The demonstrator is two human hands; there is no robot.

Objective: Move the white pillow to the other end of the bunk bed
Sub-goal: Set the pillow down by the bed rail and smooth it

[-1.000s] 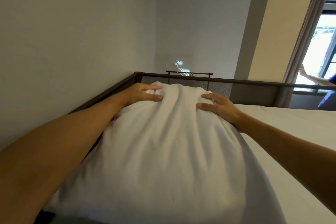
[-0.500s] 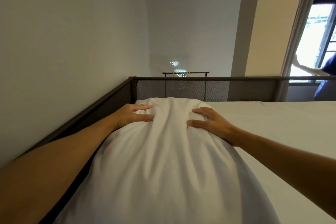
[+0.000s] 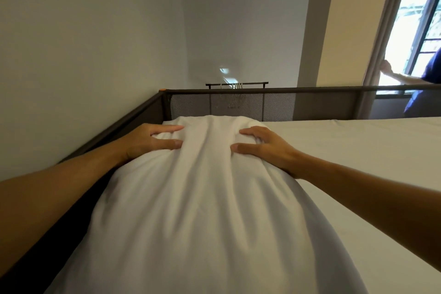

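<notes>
A large white pillow (image 3: 205,203) lies lengthwise in front of me on the upper bunk's white mattress (image 3: 358,162), along the left rail. Its far end sits close to the mesh end panel. My left hand (image 3: 152,138) grips the pillow's far left corner, fingers pinching the fabric. My right hand (image 3: 265,145) grips the far right corner, thumb and fingers dug into the cover. Creases run between the two hands.
A dark metal guard rail (image 3: 262,90) with mesh closes the far end, and a side rail (image 3: 114,131) runs along the grey wall on the left. Beyond the bed stands a clothes rack (image 3: 237,84). Another person (image 3: 415,83) is at the window, far right.
The pillow's far end has come down from above the end rail to lie lower, near the mattress. Both hands kept their grip and dropped with it.
</notes>
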